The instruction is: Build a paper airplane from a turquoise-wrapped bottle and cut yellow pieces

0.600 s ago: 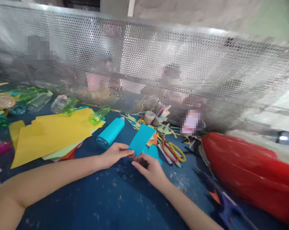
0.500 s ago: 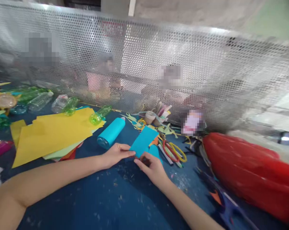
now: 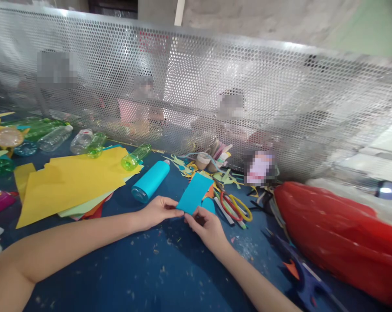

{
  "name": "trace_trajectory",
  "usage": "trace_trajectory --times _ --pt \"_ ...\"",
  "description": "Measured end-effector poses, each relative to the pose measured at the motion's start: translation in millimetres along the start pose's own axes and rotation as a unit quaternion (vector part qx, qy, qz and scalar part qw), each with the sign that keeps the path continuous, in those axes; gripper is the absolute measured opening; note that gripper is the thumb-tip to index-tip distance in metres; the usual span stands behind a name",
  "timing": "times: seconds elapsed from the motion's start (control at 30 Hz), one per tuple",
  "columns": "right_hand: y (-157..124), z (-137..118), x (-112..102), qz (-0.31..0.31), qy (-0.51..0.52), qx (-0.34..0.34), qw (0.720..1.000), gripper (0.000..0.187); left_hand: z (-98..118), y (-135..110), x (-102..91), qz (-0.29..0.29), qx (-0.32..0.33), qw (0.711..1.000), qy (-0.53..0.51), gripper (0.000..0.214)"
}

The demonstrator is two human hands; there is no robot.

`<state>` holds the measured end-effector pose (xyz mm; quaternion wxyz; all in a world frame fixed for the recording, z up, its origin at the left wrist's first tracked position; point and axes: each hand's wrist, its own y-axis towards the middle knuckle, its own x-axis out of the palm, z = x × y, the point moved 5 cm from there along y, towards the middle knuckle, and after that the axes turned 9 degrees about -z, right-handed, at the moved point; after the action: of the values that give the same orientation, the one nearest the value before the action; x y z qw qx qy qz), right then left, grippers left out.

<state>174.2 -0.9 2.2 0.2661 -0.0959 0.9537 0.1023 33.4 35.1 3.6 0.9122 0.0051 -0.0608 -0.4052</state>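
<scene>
A blue paper strip (image 3: 196, 190) is held up over the table between my two hands. My left hand (image 3: 160, 212) pinches its lower left corner between thumb and fingers. At the lower right corner, my right hand (image 3: 209, 225) has its thumb and fingertips closed on the same edge. Just beyond my left hand lies a plastic bottle wrapped in blue paper (image 3: 152, 180), on its side. Another blue paper piece (image 3: 209, 204) shows partly behind the strip, next to an orange scrap.
Yellow paper sheets (image 3: 75, 182) and several plastic bottles (image 3: 54, 138) lie left. Paper scraps, scissors with yellow and red handles (image 3: 240, 208) and a cup (image 3: 202, 160) sit beyond my hands. A red plastic bag (image 3: 332, 234) and blue glue gun (image 3: 305, 273) are right. A perforated metal panel (image 3: 189, 86) stands behind.
The fingers of my right hand have shifted slightly along the lower edge of the blue strip, which has tilted a little. My left hand keeps its pinch.
</scene>
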Motion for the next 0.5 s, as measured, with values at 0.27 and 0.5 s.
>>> trace_trajectory --times 0.27,0.5 --pt "-1.0 -1.2 0.7 -0.003 -0.029 0.002 1.0 0.027 0.9 -0.9 1.9 -0.03 0.017 0.999 -0.025 0.023" --pt "-1.3 -1.7 1.0 -0.001 -0.053 -0.011 0.999 0.027 -0.7 -0.5 -5.2 0.046 0.016 0.999 0.012 0.022"
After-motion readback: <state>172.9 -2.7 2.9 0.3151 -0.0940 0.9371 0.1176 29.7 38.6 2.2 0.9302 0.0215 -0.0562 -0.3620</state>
